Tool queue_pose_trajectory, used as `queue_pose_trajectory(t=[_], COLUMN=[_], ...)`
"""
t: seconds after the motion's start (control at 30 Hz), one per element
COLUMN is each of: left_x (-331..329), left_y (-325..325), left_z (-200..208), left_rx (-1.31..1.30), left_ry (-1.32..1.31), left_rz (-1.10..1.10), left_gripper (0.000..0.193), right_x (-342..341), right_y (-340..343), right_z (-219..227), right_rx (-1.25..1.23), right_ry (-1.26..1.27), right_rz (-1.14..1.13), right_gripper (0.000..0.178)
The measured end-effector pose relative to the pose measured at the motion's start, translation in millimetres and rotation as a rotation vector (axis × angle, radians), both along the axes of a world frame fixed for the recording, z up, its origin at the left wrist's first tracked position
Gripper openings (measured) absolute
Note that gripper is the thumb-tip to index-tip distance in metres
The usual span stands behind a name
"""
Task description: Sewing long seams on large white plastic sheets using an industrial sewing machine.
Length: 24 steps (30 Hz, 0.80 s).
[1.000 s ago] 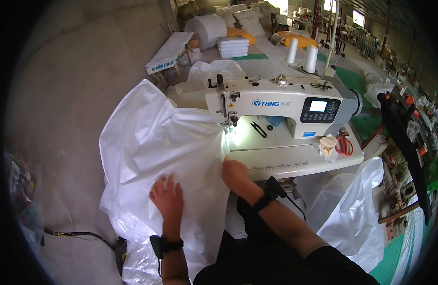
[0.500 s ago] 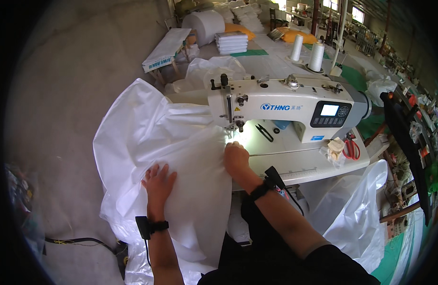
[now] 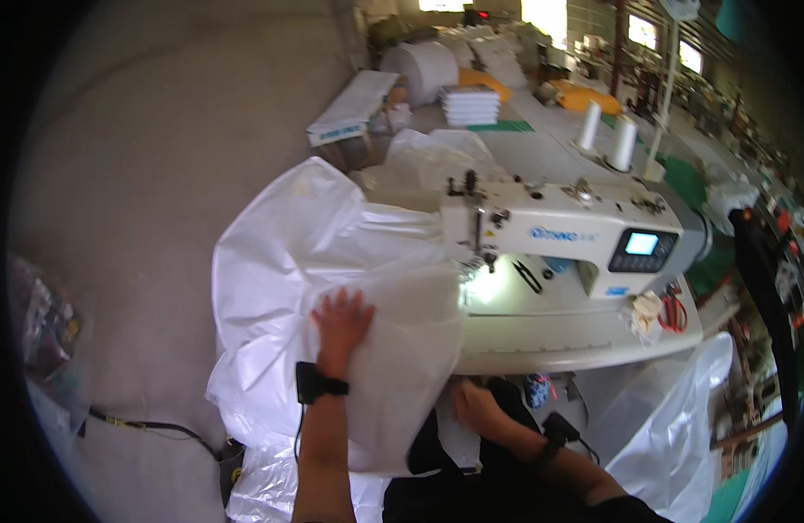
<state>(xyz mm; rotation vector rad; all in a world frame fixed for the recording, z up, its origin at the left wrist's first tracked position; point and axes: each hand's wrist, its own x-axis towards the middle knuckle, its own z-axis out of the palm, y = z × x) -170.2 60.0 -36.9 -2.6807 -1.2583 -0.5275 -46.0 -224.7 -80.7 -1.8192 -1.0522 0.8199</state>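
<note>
Your left hand (image 3: pixel 343 329) lies open on white sheet (image 3: pixel 406 322), probably light, slippery; hold its edge near your curled right hand (image 3: pixel 477 408), contents unclear.

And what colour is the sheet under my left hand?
The sheet is white; see head view.

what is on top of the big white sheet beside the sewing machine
The left hand lies on the white sheet, fingers spread. The sheet runs up to the sewing machine. What lies beneath it is covered and cannot be seen.
</note>
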Motion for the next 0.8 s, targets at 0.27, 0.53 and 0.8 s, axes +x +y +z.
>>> queue_pose_trajectory(t=[0.27,0.53,0.8], left_x=[-63,-72,-45], left_y=[-154,-185,-105], left_z=[28,109,163], left_rx=[0.047,0.372,0.597], left_ry=[-0.238,-0.264,-0.190], left_rz=[0.160,0.117,-0.409], left_gripper=[0.034,0.038,0.031], right_x=[-8,-77,-34], right_y=[71,184,197], right_z=[-70,6,14], right_rx=[0.150,0.188,0.263], right_ry=[0.332,0.415,0.538], right_rz=[0.146,0.230,0.164], right_gripper=[0.040,0.041,0.042])
